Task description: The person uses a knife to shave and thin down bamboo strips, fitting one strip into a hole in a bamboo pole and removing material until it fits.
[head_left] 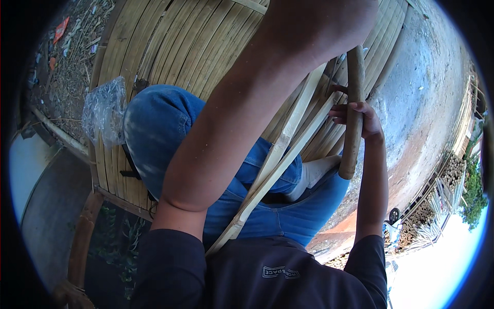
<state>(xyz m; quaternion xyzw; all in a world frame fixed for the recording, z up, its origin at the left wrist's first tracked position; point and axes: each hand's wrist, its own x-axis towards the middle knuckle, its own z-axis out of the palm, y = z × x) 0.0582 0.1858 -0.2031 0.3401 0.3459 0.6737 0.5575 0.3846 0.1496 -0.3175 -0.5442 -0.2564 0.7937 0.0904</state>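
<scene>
Bending its fingers partway, the right hand (368, 119) sits at a brown rod (352, 123), thumb against the rod's near face and fingertips showing on its left side, close to the upper end of a pale strip (295, 148). It is neither spread flat nor balled into a fist; whether it is clamped on the rod or only touching it, I cannot tell. The left forearm (247, 98) slants up across the view (very large, being near the lens), and its far end is cut off by the top edge. The left hand cannot be made out there, so whether its fingers are apart or together I cannot tell. That same arm hides the rod's upper end and part of a second pale strip (283, 139).

Both strips look like split bamboo, long, narrow and straight-edged, running from the lap up to the right, and a swollen joint marks the lower stretch. The rod is smooth, rounded and slightly curved, its blunt lower end by the right knee. Blue jeans (154, 116), faded at the left knee, rest on a platform (175, 46) of flat, yellowish slats. Crumpled clear plastic (105, 110) lies beside that knee, glossy and wrinkled.
</scene>
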